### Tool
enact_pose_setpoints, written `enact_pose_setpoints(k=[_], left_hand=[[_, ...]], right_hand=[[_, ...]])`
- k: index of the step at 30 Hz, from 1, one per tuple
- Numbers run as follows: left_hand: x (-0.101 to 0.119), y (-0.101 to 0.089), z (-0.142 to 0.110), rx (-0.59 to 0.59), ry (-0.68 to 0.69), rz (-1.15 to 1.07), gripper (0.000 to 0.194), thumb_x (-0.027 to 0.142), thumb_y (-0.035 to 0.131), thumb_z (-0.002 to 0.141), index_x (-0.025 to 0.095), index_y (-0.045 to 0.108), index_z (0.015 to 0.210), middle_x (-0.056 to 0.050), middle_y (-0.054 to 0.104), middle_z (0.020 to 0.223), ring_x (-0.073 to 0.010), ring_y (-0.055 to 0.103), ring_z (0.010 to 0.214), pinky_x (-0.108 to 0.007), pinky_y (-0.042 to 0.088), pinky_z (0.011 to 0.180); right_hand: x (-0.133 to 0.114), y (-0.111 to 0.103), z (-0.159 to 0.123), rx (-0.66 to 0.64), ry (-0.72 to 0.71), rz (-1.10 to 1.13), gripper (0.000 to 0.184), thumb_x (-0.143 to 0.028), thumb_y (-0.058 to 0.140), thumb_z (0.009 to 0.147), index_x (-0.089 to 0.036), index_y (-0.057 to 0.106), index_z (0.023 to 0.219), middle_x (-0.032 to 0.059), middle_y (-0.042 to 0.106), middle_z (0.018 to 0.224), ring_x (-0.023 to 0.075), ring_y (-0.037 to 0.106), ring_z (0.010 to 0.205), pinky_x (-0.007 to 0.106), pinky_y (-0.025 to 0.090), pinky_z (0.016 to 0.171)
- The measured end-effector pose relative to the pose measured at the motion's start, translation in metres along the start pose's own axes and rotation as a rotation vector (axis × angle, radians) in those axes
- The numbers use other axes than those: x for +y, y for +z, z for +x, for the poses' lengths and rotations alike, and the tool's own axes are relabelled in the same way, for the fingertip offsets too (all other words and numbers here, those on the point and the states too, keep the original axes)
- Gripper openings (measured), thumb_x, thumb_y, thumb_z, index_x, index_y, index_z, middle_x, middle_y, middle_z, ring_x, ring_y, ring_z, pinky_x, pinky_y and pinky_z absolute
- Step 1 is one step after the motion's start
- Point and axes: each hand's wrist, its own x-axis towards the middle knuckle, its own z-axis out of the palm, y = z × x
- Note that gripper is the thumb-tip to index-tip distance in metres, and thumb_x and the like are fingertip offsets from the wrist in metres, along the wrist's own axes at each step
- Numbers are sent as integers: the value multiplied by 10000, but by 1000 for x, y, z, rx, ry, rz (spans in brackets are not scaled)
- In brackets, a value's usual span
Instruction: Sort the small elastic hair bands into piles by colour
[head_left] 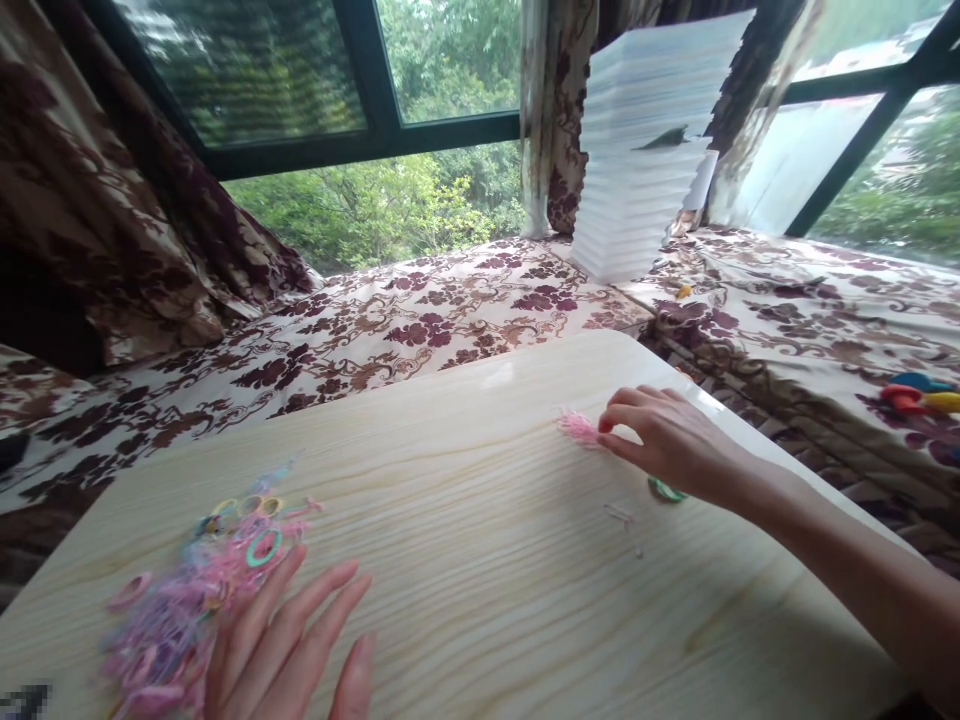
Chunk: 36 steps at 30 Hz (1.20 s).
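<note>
Reaching across the pale wood-grain tabletop (450, 500), the right hand (602, 428) has its thumb and index fingertip drawn close at the right edge of a small pink cluster (577, 427) of thin strands; whether they are clamped on it, I cannot tell. The cluster lies toward the far right part of the tabletop. Just beneath the edge of that hand, near the wrist, sits a green ring (666, 490), partly covered. Nearer the person, a few thin pale bands (619, 515) and a tiny pale piece (639, 553) lie apart from the cluster. At the lower left, the left hand (289, 640) is open with fingers apart, held at the right side of a loose pile (169, 630) of pink, purple and bluish bands and covering part of it; contact with the pile is unclear. A turquoise ring (264, 548) lies on the pile, close to the fingertips, with yellowish rings (259, 506) at its far end and a pink ring (129, 591) by its left edge. Beyond the tabletop, a tall stack of white paper (637, 160) stands on a floral cloth (420, 310) by the windows, while red, blue and yellow objects (904, 398) rest on cloth at the far right.
</note>
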Motion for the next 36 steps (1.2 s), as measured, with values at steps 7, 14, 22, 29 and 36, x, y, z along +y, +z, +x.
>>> enact_pose_setpoints(k=[7, 14, 22, 29, 36], left_hand=[[-20, -27, -7, -36, 81, 150, 318, 281, 611, 844, 257, 636, 1160, -44, 719, 1104, -267, 549, 1249, -450, 351, 1142], [-30, -49, -20, 78, -75, 243, 208, 294, 538, 895, 230, 656, 1054, -55, 731, 1065, -284, 537, 1265, -480, 356, 1119], [-32, -47, -43, 53, -225, 324, 206, 275, 518, 879, 228, 698, 967, -62, 741, 1065, -312, 548, 1218, -472, 359, 1046], [-36, -48, -51, 50, -280, 334, 241, 295, 503, 884, 206, 715, 958, -82, 739, 1075, -325, 551, 1212, -470, 380, 1025], [-38, -47, -51, 66, -267, 342, 252, 286, 494, 881, 202, 718, 959, -89, 733, 1089, -332, 541, 1226, -478, 359, 1046]], right_hand=[[-8, -2, 45, -69, 37, 25, 297, -145, 473, 863, -168, 751, 965, 122, 709, 1049, 191, 655, 859, 306, 461, 760], [-26, -44, 16, 98, 41, 94, 274, -161, 488, 854, -162, 741, 958, 108, 724, 1001, 201, 667, 852, 321, 493, 779], [-139, 1, -69, 140, -167, 430, 225, -143, 518, 874, -173, 731, 941, 90, 703, 1018, 201, 645, 947, 350, 496, 856], [-197, 36, -57, 162, -105, 384, 244, -200, 488, 951, -168, 725, 1005, 95, 680, 1104, 218, 577, 1034, 382, 412, 944], [-198, 36, -56, 161, -115, 291, 239, -185, 482, 951, -171, 717, 994, 86, 671, 1123, 220, 559, 1033, 354, 391, 914]])
